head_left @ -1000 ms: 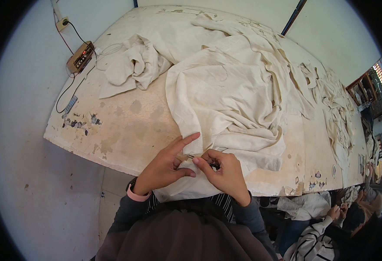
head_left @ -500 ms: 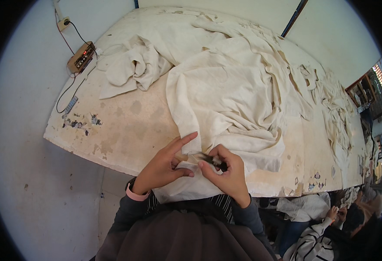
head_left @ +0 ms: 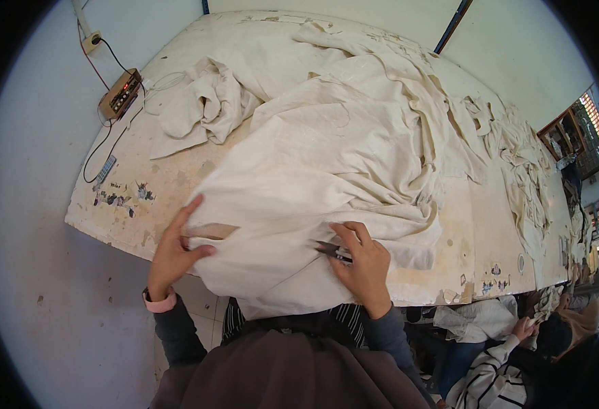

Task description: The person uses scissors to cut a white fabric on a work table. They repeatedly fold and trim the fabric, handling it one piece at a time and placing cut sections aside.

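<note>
The spread left hand (head_left: 175,253) is touching cream woven cloth (head_left: 272,204) beside the right hand (head_left: 366,269), which, curled around slim black metal snips (head_left: 332,251), should be angling them clear.

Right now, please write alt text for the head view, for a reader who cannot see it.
A person's right hand holds a small dark tool over cream cloth, while the open left hand touches the cloth's left side. The cloth lies rumpled across a worn table.

Dark tool (head_left: 333,251) partly hidden in the right hand (head_left: 365,268).
</note>
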Available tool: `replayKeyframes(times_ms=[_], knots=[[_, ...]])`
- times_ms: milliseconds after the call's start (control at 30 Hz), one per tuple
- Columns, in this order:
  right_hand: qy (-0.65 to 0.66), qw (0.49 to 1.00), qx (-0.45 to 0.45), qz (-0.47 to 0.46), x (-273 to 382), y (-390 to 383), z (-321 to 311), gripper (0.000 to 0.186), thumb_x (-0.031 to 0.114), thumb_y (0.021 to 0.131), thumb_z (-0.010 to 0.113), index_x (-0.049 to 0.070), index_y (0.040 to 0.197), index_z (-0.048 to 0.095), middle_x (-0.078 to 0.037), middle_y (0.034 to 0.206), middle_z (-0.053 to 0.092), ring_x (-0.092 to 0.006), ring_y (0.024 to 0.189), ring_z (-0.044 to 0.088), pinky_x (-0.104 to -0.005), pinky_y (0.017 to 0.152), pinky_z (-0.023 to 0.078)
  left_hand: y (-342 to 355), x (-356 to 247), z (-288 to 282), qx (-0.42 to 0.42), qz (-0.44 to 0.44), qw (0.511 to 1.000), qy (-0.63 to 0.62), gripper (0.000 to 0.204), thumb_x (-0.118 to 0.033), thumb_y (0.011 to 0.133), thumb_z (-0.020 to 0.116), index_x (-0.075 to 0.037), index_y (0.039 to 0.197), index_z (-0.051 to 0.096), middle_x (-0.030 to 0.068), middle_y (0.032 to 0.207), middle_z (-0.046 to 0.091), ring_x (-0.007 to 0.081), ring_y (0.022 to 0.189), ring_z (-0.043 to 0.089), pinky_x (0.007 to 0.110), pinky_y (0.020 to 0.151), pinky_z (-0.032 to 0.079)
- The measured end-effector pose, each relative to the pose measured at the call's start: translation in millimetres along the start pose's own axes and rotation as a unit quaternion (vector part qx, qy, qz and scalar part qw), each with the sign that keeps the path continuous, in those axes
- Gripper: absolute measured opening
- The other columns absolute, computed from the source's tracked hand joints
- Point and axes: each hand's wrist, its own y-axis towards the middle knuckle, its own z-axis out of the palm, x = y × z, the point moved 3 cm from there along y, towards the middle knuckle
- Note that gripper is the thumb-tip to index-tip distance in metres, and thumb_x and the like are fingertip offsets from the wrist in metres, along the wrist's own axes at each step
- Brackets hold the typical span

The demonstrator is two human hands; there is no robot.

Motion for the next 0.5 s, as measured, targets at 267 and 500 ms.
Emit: replayKeyframes(times_ms=[267,500], knots=[[0.028,0.991,0.127,0.030,-15,-33,16,0.043,0.007,0.065,0.075,0.018,0.107,0.076,0.001,0.100,0.065,-0.0241,0.078,0.069,-0.0359,0.069,0.054,6,-4,6,-0.200,0.048,0.890,0.408,0.063,0.002,0.073,0.081,-0.008,0.133,0.063,0.0172,0.130,0.063,0.0367,0.118,0.063,0.043,0.099,0.052],[0.045,0.994,0.098,0.032,-14,-37,18,0.041,0.005,0.066,0.075,0.017,0.105,0.076,0.000,0.098,0.065,-0.0231,0.077,0.069,-0.0348,0.067,0.053,25,-25,47,-0.046,0.083,0.948,0.305,0.027,-0.009,0.081,0.081,-0.006,0.106,0.071,0.0106,0.103,0.067,0.0312,0.099,0.065,0.041,0.085,0.052]])
